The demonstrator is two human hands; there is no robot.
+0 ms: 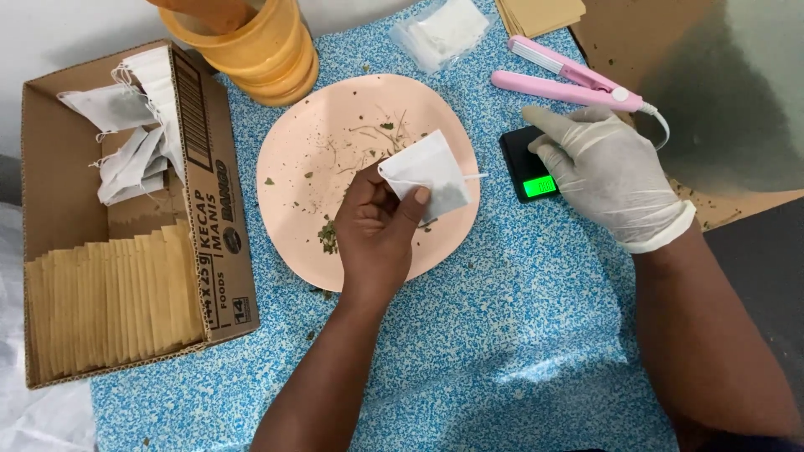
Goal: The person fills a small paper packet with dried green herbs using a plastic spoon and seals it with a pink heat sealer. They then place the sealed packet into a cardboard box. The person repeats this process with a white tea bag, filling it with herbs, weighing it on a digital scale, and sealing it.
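Blue speckled table (519,335) with pink plate (301,167) at centre. Left hand (377,230), fingers pinched on a small white bag (427,172) above the plate. Gloved right hand (607,176), fingers loosely spread, resting on black scale (523,163), near pink sealer (569,79).

We see a desk (469,351) covered in blue-and-white speckle. On it, left, lies an open cardboard box (209,209); at the middle a peach plate (310,209); far, stacked orange cups (268,50) and a clear plastic bag (440,29); right, a pink flat iron (561,79) and small black scale (528,163).
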